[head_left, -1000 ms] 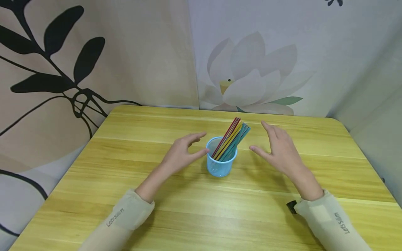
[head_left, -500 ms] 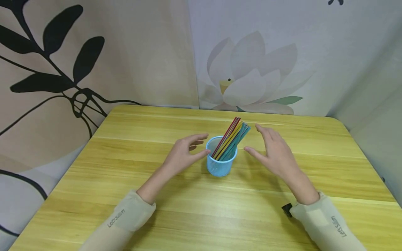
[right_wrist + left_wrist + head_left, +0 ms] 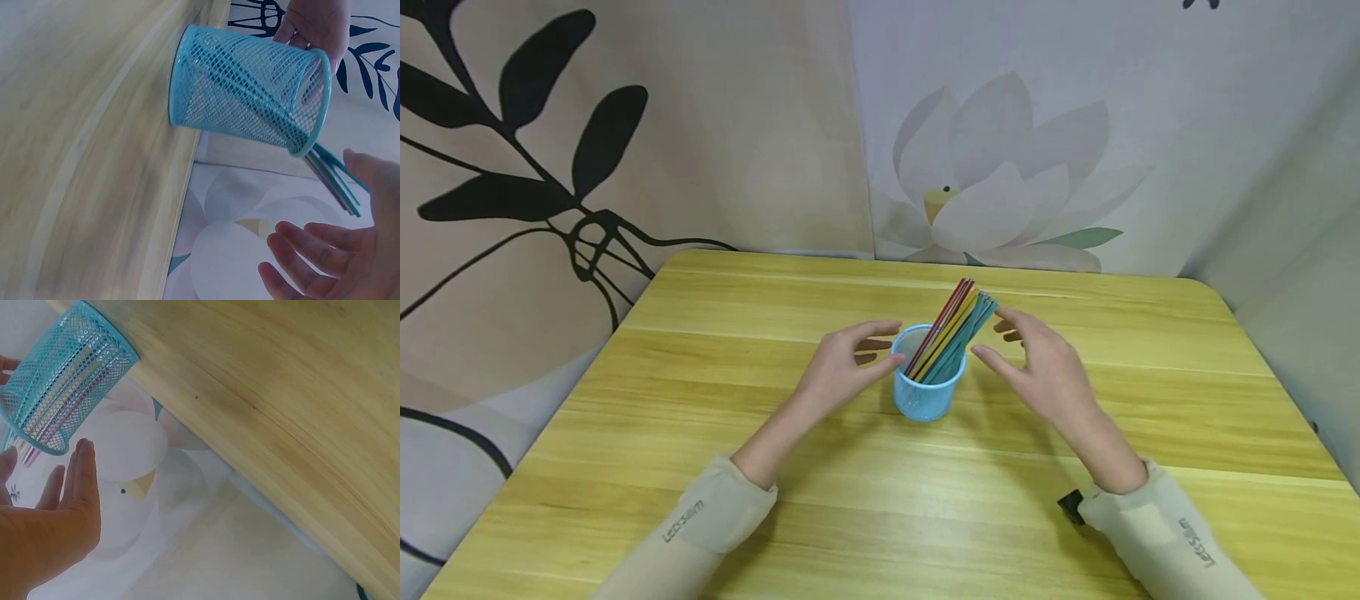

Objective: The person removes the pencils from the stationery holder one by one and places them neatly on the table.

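A light-blue mesh pen holder (image 3: 925, 402) stands upright on the wooden table, with a bundle of thin red, yellow and teal sticks (image 3: 951, 337) leaning to the right inside it. My left hand (image 3: 853, 362) is at the left side of its rim, thumb tip right at the edge, fingers spread and holding nothing. On the other side my right hand (image 3: 1048, 367) has thumb and fingers apart, close beside the teal sticks. The right wrist view shows the mesh pen holder (image 3: 244, 87) with stick ends poking out of its mouth near my right hand's relaxed fingers (image 3: 312, 250).
The pale wooden table (image 3: 865, 517) reaches back to a wall (image 3: 760, 125) printed with dark leaves and a large white flower. A small black object (image 3: 1071, 506) sits at the right sleeve cuff.
My right hand has moved left, closer to the sticks, and its fingers have bent slightly. My left hand has shifted slightly right toward the rim. The pen holder stays in place.
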Demonstrator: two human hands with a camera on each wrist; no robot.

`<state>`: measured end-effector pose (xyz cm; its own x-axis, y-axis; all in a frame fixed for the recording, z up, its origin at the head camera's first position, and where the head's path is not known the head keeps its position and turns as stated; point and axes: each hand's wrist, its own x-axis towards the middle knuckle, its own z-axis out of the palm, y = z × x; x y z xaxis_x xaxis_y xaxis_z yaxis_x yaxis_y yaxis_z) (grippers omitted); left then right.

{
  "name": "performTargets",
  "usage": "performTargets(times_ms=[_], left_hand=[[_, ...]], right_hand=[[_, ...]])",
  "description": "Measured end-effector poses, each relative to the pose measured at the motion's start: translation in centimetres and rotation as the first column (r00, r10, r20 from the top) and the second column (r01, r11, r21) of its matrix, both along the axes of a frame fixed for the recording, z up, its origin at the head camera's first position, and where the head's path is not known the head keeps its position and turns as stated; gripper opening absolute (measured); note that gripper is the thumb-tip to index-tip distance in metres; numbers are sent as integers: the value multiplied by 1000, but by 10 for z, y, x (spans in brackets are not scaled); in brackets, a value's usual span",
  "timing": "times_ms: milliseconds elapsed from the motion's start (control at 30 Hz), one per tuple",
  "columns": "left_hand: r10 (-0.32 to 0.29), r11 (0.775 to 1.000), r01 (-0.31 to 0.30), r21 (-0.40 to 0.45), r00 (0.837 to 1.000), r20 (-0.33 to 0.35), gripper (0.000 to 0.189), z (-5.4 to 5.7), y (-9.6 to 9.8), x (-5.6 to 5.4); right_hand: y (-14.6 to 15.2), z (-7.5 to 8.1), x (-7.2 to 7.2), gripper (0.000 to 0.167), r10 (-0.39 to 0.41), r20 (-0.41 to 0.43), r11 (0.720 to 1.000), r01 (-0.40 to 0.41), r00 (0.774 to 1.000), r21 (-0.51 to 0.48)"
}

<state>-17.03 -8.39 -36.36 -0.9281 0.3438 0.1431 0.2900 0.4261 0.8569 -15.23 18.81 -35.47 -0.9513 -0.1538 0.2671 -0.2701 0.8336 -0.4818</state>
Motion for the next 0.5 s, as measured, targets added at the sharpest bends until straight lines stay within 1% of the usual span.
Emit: performTargets(times_ms=[233, 367, 500], left_hand=[[8, 999, -9, 40, 1000, 30, 45, -1, 3, 0], [15, 999, -16, 30, 999, 38, 44, 0, 3, 1], [14, 1000, -14, 18, 999, 36, 43, 1, 4, 2]], right_hand=[[-10, 2, -1, 58, -11, 61, 993, 18, 998, -118], [-17, 1, -1, 51, -14, 90, 982, 30, 996, -188], [-22, 1, -3, 41, -14, 93, 970, 37, 996, -242]])
